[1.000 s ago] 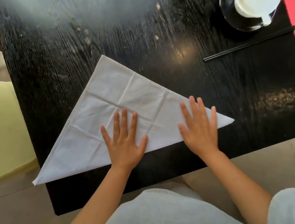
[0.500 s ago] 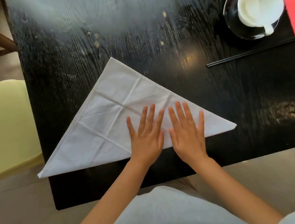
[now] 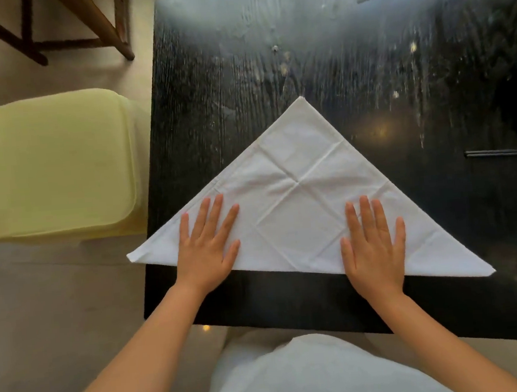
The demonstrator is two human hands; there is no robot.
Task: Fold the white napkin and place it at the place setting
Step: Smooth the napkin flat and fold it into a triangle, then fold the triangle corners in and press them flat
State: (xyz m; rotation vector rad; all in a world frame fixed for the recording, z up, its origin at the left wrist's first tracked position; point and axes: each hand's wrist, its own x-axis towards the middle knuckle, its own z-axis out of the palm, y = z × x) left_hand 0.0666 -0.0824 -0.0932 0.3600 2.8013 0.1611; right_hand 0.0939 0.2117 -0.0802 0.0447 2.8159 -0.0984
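Lying flat on the black table [image 3: 363, 48], the white napkin [image 3: 300, 198] forms a triangle, its long fold running just inside the near table edge and its left tip poking past the table's left side. Bare tabletop stretches beyond the apex; chopsticks [image 3: 504, 152] lie well apart to the right. Half a second ago the hands pressed side by side; now they sit wide apart. The left hand [image 3: 207, 249] and right hand [image 3: 374, 245] press palm-down, fingers spread, gripping nothing.

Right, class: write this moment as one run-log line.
napkin: folded triangle, flat on table | left hand: open, flat on it | right hand: open, flat on it | chopsticks: untouched
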